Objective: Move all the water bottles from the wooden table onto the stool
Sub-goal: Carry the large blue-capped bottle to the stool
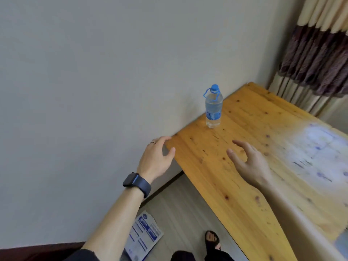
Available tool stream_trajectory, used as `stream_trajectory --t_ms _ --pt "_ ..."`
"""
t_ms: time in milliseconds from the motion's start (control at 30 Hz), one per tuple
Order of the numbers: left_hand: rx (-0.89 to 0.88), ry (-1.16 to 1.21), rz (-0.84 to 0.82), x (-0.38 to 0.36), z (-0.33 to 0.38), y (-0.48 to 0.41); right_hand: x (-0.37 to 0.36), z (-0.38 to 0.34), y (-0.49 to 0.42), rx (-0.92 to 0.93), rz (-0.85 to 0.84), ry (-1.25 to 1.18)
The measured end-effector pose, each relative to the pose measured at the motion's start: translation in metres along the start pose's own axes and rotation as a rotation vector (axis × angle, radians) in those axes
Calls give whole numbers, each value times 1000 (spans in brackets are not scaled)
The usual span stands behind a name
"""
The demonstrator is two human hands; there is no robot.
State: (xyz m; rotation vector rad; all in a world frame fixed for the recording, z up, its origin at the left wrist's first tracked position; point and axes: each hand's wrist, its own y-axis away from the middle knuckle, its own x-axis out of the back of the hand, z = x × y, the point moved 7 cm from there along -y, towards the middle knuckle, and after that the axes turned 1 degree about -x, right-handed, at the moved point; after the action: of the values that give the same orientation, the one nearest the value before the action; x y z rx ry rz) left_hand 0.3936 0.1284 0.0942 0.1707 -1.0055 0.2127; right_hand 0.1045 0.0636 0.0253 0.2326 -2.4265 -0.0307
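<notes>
Finding fingers (pixel 239 143) of the right hand (pixel 250 162) spread and slightly bent, gripping nothing; finding those of the left hand (pixel 156 157) likewise loose and empty. Locating the water bottle (pixel 213 108) standing upright toward the far end of the wooden table (pixel 244 185), close to its wall-side edge and well apart from both hands. Flagging a tip-over as the likeliest fault: judging the bottle tall and narrow, so risking a topple against the table's wall-side edge if striking it high with a splayed hand. Flagging also the blue loop at the cap as liable to snag a fingertip. Not seeing the stool anywhere around the table, so expecting a turning carry and possible slippage on smooth plastic. Recording the right hand hovering over the table's near half, thumb set apart from the fingers, forearm crossing its near edge. Recording the left hand, with watch (pixel 137 182) at the wrist, hovering at the table's near wall-side corner; not being able to tell contact there.
</notes>
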Motion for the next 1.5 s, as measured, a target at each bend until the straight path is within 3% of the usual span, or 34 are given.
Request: stream_trajectory --t_ms 200,500,733,900,1133,1300,1400,1500 --pt "-124 92 -33 -16 28 -120 -24 -2 -68 -92 33 -42" --pt "-259 304 -168 -92 87 -291 -41 16 -154 -342 237 -103" --pt "-140 452 -356 -161 92 -366 -87 39 -218 -501 190 -174" --pt "-283 407 -360 -193 88 -394 -119 57 -262 -552 167 -216" --pt "-369 437 -304 -198 86 -409 -147 69 -327 -410 296 -102" --pt "-335 527 -282 -203 79 -435 -168 81 -356 -309 403 -368" --pt "-304 588 -289 -206 73 -454 -171 80 -365 -286 479 -400" --pt "-261 622 -276 -207 71 -472 -169 76 -377 -285 430 -371"
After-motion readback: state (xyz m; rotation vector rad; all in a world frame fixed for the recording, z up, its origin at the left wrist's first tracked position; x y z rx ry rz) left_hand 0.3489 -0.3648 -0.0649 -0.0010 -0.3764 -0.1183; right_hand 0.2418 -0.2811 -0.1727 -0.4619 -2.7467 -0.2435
